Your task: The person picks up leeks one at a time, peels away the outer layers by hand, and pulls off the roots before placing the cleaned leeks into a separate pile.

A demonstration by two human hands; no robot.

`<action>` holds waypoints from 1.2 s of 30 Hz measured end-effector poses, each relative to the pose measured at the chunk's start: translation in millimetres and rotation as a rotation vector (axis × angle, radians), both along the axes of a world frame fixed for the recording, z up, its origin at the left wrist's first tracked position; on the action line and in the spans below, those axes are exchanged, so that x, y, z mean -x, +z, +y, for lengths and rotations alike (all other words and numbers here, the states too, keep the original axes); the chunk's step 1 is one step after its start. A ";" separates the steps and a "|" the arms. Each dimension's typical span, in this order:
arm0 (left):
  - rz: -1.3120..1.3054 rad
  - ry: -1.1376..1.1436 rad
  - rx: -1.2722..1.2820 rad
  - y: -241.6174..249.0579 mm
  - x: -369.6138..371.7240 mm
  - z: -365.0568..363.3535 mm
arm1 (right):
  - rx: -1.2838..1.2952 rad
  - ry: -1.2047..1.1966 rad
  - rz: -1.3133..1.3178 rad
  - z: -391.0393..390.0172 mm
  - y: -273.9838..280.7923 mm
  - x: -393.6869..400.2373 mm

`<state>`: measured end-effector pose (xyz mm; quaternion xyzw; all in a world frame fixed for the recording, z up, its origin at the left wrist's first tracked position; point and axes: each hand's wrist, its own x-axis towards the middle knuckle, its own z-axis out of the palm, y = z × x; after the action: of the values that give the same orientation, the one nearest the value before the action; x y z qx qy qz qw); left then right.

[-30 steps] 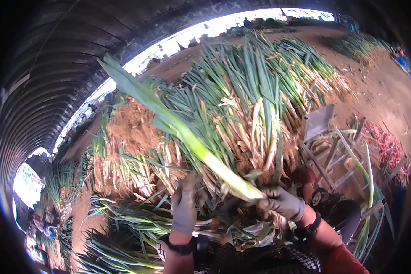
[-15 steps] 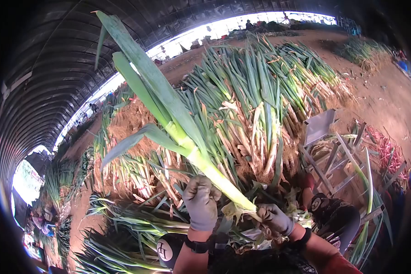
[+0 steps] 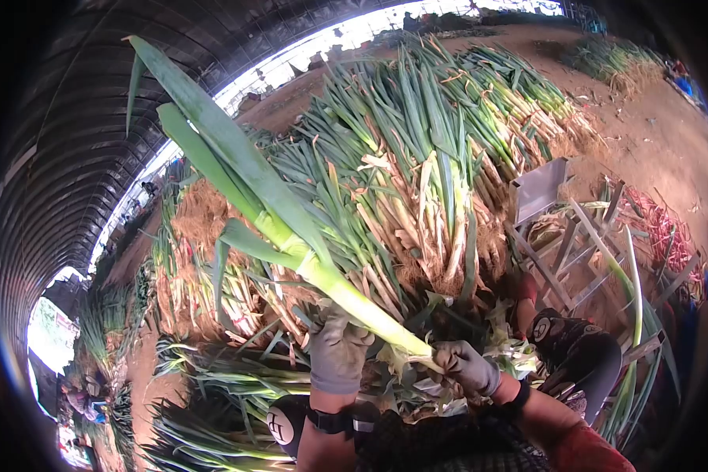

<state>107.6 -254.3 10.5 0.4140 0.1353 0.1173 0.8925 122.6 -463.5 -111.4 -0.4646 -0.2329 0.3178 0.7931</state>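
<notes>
A large green onion (image 3: 346, 295) slants across the middle of the view, its broad green leaves reaching the upper left and its pale root end low at the right. My right hand (image 3: 468, 368), in a grey glove, pinches that root end. Thin loose skin hangs from the stalk just left of these fingers. My left hand (image 3: 340, 358), also gloved, is closed in a curl against the underside of the stalk. The stalk partly covers its fingertips, so what they grip is hidden. More green onions (image 3: 236, 440) lie at the lower left, beside my knee.
A big heap of green onions (image 3: 425, 173) with brown roots spreads ahead. At the right stand a metal-legged frame (image 3: 562, 271) and a tangle of red strings (image 3: 669, 236). Peelings (image 3: 515, 346) lie beyond my right hand. Another pile (image 3: 613, 63) sits at the far right.
The green onion and both hands have shifted slightly left in view. My left hand now sits close under the stalk, where before it was a little apart. My right hand keeps its pinch.
</notes>
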 end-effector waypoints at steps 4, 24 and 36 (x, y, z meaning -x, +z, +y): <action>0.031 -0.044 -0.820 -4.9 9.8 -6.6 | 0.085 -0.137 -0.055 -7.8 18.0 -1.0; -0.214 0.326 -0.538 -10.1 16.3 -34.9 | 0.381 -0.450 -0.529 -5.5 37.3 13.5; -0.408 0.394 -1.228 -25.9 31.3 -40.4 | 0.062 -0.346 -0.128 -4.6 32.6 8.0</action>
<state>76.3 -294.7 -15.4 0.7833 -0.0540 0.4091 0.4650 114.6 -468.0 -78.8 -0.5410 -0.1897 0.1533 0.8049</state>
